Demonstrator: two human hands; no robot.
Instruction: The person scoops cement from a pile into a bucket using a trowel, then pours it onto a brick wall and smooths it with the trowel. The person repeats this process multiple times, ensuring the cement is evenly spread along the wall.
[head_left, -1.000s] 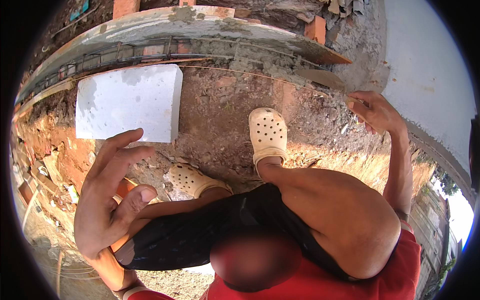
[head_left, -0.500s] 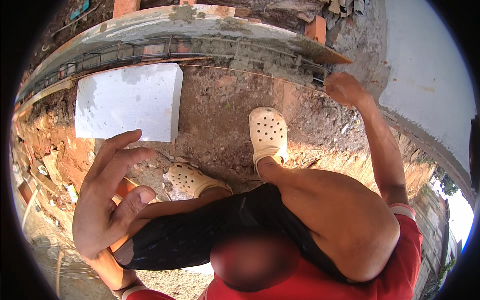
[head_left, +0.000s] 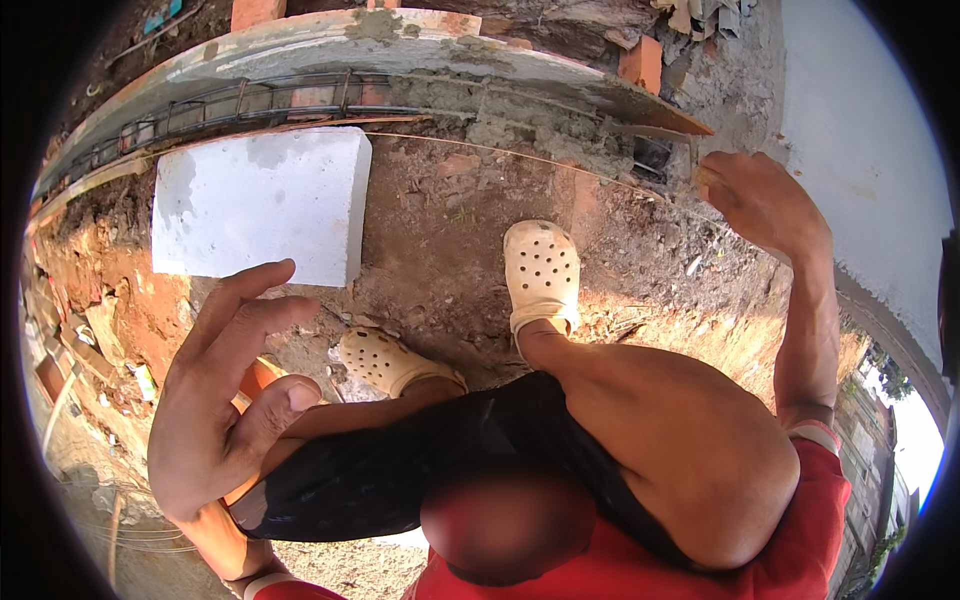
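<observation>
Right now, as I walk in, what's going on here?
A person in clogs sits or crouches over bare dirt. Their left hand is open and empty, near a white block. Their right hand, by a pale wall, is curled and seems to grip a tool, mostly hidden. Ahead, rough grey mortar lies along a long board, with metal bars showing farther left.
</observation>
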